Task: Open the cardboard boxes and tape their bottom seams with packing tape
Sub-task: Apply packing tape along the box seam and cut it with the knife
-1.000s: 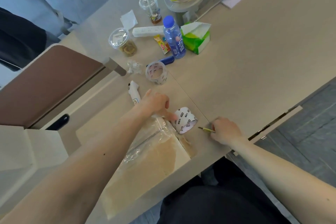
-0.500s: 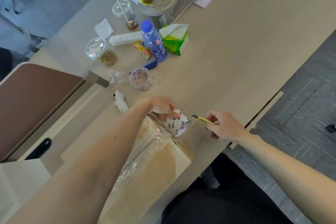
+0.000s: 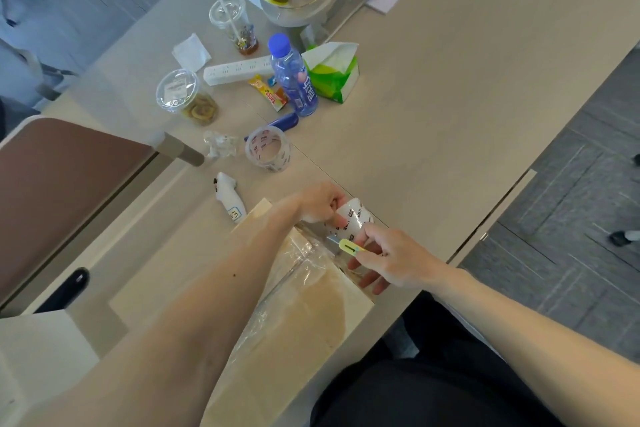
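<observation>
Flat cardboard box [image 3: 304,322] on the table [image 3: 450,97], packing tape roll [image 3: 356,215] at its far end, cutter [image 3: 349,246] at the tape.
The box lies along the table's near edge, in front of the person, with clear tape wrinkled down its middle seam. Left hand [image 3: 320,203] is curled round the printed roll, just past the box's far edge, with the forearm lying over the box. Right hand [image 3: 391,256] pinches the small yellow cutter between thumb and forefinger, its other fingers loose over the box corner. The cutter tip sits at the tape between roll and box; whether it touches can't be told. Further back on the table: water bottle [image 3: 294,80], green tissue pack [image 3: 332,74], power strip [image 3: 235,70], second tape roll [image 3: 268,149], white handheld device [image 3: 228,196].
</observation>
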`<state>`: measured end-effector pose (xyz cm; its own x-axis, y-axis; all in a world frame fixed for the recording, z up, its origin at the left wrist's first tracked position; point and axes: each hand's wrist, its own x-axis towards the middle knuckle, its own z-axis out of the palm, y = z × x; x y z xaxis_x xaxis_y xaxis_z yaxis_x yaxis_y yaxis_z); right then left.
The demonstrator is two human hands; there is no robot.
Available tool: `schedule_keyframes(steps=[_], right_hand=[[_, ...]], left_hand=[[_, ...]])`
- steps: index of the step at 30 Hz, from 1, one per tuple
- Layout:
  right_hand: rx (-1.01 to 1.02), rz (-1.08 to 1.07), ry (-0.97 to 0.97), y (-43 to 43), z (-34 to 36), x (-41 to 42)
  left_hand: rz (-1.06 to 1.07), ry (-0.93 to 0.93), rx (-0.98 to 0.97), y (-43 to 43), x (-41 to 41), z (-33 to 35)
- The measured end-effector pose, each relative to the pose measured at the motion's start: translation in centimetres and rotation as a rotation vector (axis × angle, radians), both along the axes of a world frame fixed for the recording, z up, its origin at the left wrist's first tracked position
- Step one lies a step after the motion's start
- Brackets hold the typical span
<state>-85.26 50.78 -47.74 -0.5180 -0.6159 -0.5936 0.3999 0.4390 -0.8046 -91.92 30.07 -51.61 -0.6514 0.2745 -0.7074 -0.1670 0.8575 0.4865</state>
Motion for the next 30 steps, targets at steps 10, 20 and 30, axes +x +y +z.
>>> schedule_keyframes(steps=[10, 20, 30], right_hand=[[0.13, 0.005, 0.374, -1.6, -0.6, 0.9], [0.256, 0.088, 0.599, -4.3, -1.3, -0.2], [0.315, 0.158, 0.633, -5.3, -1.3, -0.3]], left_hand=[[0.156, -0.063, 0.108, -0.4, 0.0, 0.6], [0.137, -0.024, 0.108, -0.5, 0.1, 0.7], [0.114, 0.009, 0.112, -0.7, 0.1, 0.1]])
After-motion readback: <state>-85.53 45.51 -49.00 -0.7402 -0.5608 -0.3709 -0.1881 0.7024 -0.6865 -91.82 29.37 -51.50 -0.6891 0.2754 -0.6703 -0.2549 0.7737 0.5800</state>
